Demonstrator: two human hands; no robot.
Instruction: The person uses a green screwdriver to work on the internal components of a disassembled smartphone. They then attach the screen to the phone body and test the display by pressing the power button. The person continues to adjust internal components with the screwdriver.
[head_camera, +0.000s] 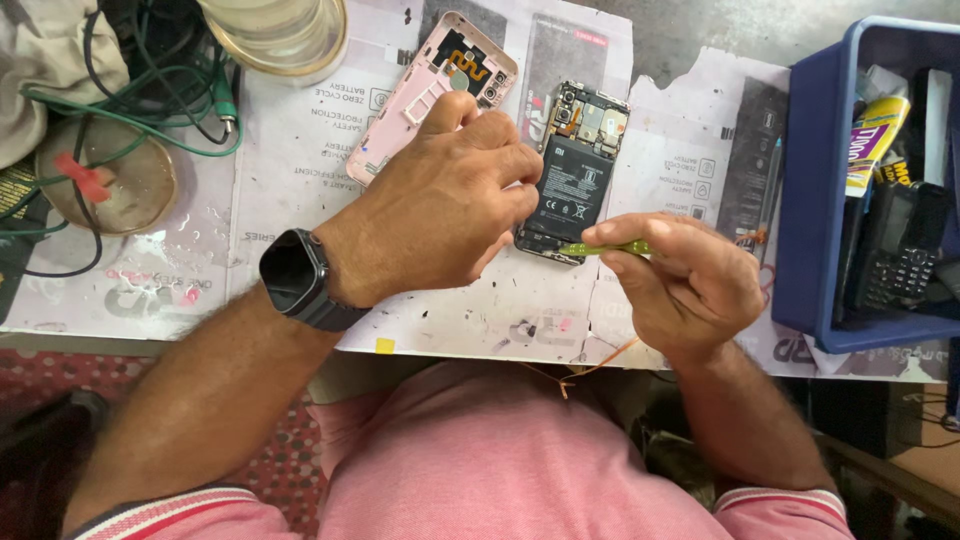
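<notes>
While your left hand (440, 205) presses curled fingers onto the opened phone (575, 175), steadying its left edge on the paper-covered tabletop (300, 150), your right hand (690, 285) pinches a thin green tool (600, 248) whose tip meets the phone's lower edge. Beside the phone lies its pink back cover (420, 90); a blue bin (810, 190) stands at your right.

A phone repair workshop: just beyond the fingers (500, 160) lies an opened phone (575, 175) beside its pink back cover (425, 95) on a paper-covered tabletop (300, 150), with tangled cables (130, 110) far left and a blue parts bin (815, 180) right.
</notes>
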